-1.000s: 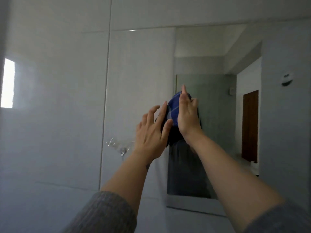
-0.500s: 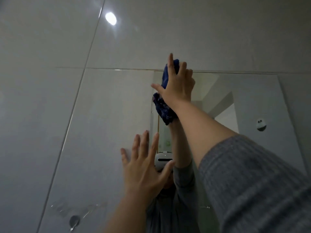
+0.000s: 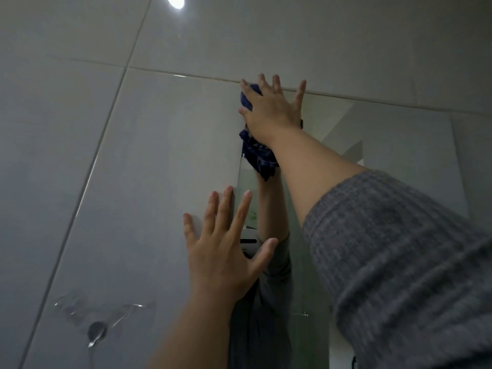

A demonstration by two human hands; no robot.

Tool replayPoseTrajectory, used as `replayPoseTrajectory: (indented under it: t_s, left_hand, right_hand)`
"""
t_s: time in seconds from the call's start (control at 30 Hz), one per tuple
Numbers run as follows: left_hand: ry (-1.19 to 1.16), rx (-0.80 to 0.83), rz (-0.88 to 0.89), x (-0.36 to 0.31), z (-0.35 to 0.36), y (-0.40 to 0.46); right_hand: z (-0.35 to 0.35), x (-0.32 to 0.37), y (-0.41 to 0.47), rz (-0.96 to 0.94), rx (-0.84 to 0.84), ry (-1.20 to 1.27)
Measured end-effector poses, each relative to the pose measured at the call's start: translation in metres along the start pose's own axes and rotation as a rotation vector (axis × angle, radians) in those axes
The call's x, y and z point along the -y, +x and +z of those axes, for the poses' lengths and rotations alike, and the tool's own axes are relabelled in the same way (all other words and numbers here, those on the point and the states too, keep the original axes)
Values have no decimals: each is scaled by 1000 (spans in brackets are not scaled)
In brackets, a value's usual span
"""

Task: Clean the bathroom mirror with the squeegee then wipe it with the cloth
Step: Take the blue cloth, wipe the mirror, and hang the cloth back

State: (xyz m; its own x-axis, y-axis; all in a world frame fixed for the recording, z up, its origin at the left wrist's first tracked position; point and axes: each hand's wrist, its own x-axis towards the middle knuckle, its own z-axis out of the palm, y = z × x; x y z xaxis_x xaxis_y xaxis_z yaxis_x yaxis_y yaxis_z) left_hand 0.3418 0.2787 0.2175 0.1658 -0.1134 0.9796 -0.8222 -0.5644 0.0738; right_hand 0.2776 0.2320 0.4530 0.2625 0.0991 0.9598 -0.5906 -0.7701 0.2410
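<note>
You are looking up at a grey tiled wall (image 3: 87, 145), with a bright spot of light (image 3: 175, 0) glaring on a tile near the top edge. Low on the left, a small metal hook (image 3: 94, 332) is sticking out of the wall on a clear adhesive pad.

Moving right, your left hand (image 3: 226, 251) is reaching up with its fingers spread wide and holding nothing. Its palm is facing the wall just where the tile meets the left edge of the mirror (image 3: 394, 161); whether the palm is actually pressing on the surface is not clear. The forearm below it is bare.

Further right and higher, your right hand (image 3: 271, 110) is stretching to the top left corner of the mirror, fingers fanned out flat. It is pressing a dark blue cloth (image 3: 259, 155) against the glass. The cloth is bunching out above the fingers and hanging down below the wrist, along the mirror's left edge. The two hands are well apart, the right one above the left.

The mirror is filling the right side of the view, running up to a grout line. It is reflecting your raised arm and grey clothing. Your grey knitted sleeve (image 3: 404, 262) is covering the lower right.
</note>
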Motion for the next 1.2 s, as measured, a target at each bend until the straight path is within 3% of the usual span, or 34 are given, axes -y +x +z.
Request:
replayPoseTrajectory:
  t_s: [0.17,0.87,1.2]
  left_hand:
    - [5,27,-18,-2,-5,-1]
    - [126,164,-68,-11,-18,1]
    - [116,258,-61,-18,-27,2]
  right_hand:
    - [1,-26,-5,125,38,71]
    - [1,-258,-109,535,151,100]
    - [11,-267,-163,710,50,222]
